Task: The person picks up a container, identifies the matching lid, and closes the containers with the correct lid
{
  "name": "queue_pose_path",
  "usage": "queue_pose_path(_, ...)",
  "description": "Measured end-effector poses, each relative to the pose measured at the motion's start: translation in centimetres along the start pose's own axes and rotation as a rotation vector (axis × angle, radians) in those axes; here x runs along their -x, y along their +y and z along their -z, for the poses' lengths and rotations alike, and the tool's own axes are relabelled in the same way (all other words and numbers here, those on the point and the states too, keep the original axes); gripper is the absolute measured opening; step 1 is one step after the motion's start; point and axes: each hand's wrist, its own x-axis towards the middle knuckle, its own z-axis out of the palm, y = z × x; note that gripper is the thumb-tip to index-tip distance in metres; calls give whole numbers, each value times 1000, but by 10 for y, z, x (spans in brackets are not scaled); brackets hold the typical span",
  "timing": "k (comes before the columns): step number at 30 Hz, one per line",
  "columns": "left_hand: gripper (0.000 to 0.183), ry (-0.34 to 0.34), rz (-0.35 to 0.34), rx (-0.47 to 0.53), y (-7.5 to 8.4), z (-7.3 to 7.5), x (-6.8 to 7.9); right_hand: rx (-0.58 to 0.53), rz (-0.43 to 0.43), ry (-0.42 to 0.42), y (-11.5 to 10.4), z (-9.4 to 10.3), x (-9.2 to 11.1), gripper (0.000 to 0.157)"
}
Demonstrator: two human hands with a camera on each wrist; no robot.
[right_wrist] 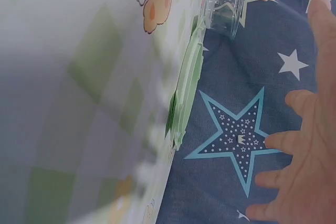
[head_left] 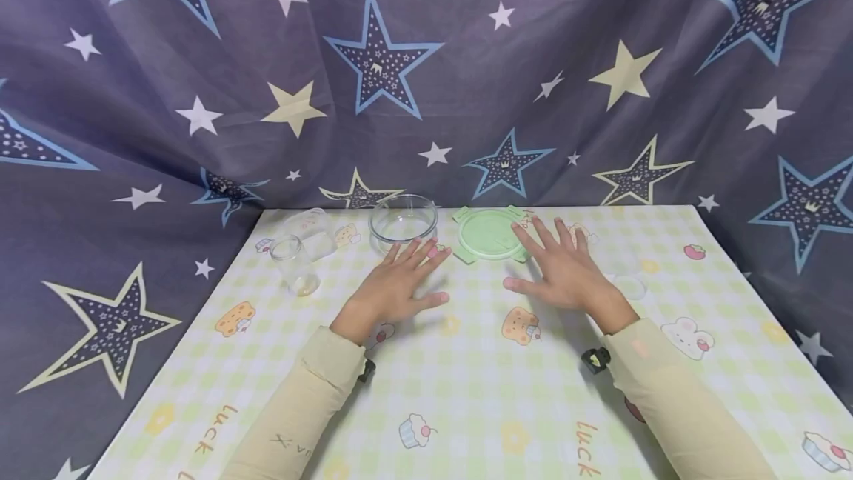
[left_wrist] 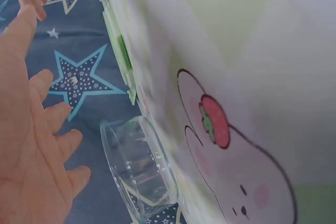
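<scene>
My left hand [head_left: 397,289] is held over the table with its fingers spread, just in front of a round clear glass bowl [head_left: 403,222]. In the left wrist view the bowl [left_wrist: 139,166] stands beyond the fingertips. To the bowl's right lies a round green lid [head_left: 492,233] with tabs round its edge. My right hand [head_left: 563,272], fingers also straight and spread, hovers at the lid's right side; its fingertips overlap the lid's edge in the head view. From the right wrist the lid [right_wrist: 190,85] shows flat on the table. Both hands hold nothing.
Left of the bowl stand a clear cylindrical jar [head_left: 295,267] and, behind it, another clear container [head_left: 318,239]. A faint transparent item [head_left: 629,286] is right of my right hand. A patterned cloth [head_left: 460,406] covers the table; a starry curtain [head_left: 460,87] hangs behind.
</scene>
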Motion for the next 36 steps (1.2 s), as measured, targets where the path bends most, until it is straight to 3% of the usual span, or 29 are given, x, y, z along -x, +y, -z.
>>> queue_pose_path(10,70,45,94,86,-15,4,-1,-189,53,23,-3,-5,-13,81)
queue_pose_path(15,68,105,155,176,-30,10,1,-252,89,37,-8,-8,-24,78)
queue_pose_path(22,66,237,314,309,-52,19,-1,-284,110,70,-16,-13,-44,73)
queue_pose_path(31,59,406,546,400,-70,13,-9,-299,170,121,-27,-19,-80,64)
queue_pose_path(36,56,474,620,482,-74,10,-16,-326,185,138,-37,-21,-101,58)
